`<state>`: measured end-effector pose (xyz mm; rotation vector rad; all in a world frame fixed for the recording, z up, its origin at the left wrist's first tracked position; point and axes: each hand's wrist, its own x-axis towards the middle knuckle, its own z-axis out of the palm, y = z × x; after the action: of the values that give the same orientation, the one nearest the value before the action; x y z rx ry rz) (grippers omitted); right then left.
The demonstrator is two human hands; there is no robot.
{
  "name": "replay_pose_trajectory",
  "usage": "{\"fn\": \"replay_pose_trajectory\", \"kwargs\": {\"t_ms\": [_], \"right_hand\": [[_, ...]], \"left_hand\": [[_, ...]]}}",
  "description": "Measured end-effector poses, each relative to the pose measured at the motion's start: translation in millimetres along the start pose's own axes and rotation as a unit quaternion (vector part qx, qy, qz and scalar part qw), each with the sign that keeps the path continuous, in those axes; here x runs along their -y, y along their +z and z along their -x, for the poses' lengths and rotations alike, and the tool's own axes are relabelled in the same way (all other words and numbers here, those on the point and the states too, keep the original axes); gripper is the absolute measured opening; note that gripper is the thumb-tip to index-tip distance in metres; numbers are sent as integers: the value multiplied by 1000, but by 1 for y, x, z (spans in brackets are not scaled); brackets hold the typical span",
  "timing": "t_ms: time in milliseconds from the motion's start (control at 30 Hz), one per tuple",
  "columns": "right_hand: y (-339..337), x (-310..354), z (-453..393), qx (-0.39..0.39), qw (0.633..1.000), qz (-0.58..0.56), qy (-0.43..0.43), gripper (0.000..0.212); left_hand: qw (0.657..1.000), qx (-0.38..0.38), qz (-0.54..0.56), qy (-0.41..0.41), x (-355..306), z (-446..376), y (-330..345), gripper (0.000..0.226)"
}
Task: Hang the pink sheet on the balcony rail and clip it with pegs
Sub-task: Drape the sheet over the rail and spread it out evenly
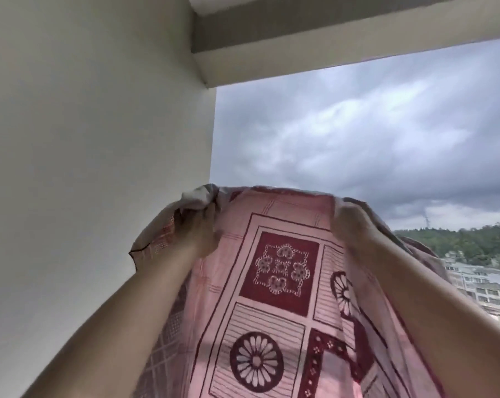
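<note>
The pink sheet, printed with dark red squares, wheels and flower patterns, is held up high in front of me against the sky. My left hand grips its bunched top edge on the left. My right hand grips the top edge on the right. The cloth hangs down between my raised forearms and fills the lower middle of the view. The balcony rail and any pegs are hidden from view.
A plain white wall rises close on the left, with a ceiling beam overhead. Beyond the opening lie cloudy sky, a wooded hill and white buildings at lower right.
</note>
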<state>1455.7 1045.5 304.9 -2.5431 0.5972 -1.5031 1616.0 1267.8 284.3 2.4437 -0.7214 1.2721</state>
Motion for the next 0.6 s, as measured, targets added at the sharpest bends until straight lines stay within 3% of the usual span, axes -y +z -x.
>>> {"fn": "replay_pose_trajectory", "kwargs": {"t_ms": [67,133,200,267,300,367,433,500,600], "right_hand": [[25,-7,4,158,987,35,-22,56],[51,-27,22,329,931,153,-23,69],[73,-43,48,497,846,191,14,56],[83,-45,70,595,780,194,22,39],[85,-45,76,616,764,189,20,31],[76,-34,90,626,773,105,7,25],[60,-24,95,542,836,27,-80,35],[44,-16,104,418,894,-55,-151,37],[22,-12,126,355,907,-93,-204,38]], "left_hand": [[995,96,-11,6,3,-1,22,81],[959,282,-30,11,7,15,48,83],[866,499,-41,3,9,41,70,66],[798,602,-30,-6,11,64,78,44],[792,610,-13,-15,9,71,73,38],[858,512,35,10,8,79,62,34],[933,348,91,13,4,88,41,34],[962,243,123,11,7,106,19,33],[983,145,97,55,19,151,7,55]]}}
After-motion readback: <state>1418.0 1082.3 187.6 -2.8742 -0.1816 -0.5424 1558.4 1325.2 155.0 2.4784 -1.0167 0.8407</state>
